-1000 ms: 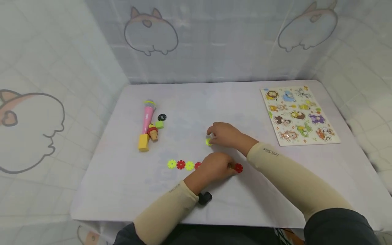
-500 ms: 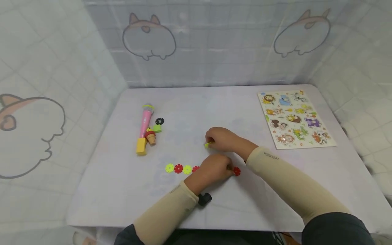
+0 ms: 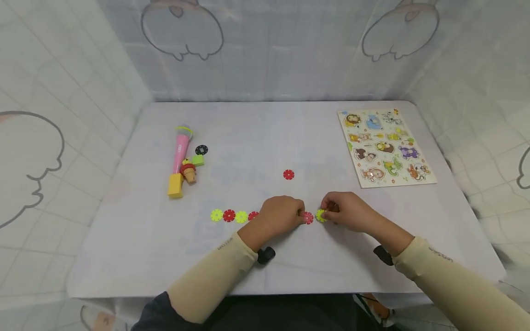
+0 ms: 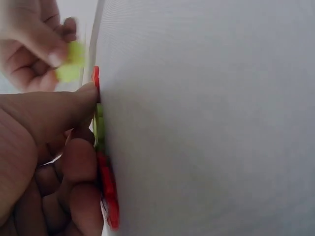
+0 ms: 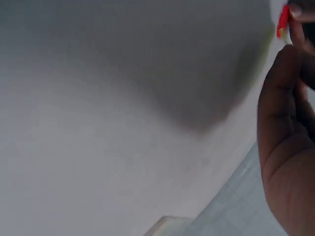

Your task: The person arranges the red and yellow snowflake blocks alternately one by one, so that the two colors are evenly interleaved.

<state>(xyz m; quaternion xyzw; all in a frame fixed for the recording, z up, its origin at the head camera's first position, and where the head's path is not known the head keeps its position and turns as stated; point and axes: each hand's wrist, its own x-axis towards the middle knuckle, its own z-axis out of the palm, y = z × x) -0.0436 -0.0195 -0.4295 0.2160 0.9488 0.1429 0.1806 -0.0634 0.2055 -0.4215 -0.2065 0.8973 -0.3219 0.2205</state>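
Both forearms come in low over the near edge of the counter (image 3: 124,257), sleeved in beige, and the hands meet just ahead of the person's body. The left hand (image 3: 280,214) lies knuckles up with its fingers curled down onto the row of flower discs (image 3: 229,215), pressing the row flat against the cloth; its thumb tip touches the red disc (image 3: 308,217) at the right end of that row. In the left wrist view the thumb and curled fingers sit right on the edges of the red and green discs. The right hand (image 3: 349,212) comes in from the other side, wrist resting low, and its thumb and fingertips pinch a yellow-green disc (image 3: 320,215) held just beside the red end disc, close enough that I cannot tell whether they touch. A lone red disc (image 3: 288,174) lies further back on the counter, well apart from the hands. Off to the left sit a pink toy microphone (image 3: 180,147) and a yellow block (image 3: 175,185); an animal puzzle board (image 3: 384,147) lies at the far right.
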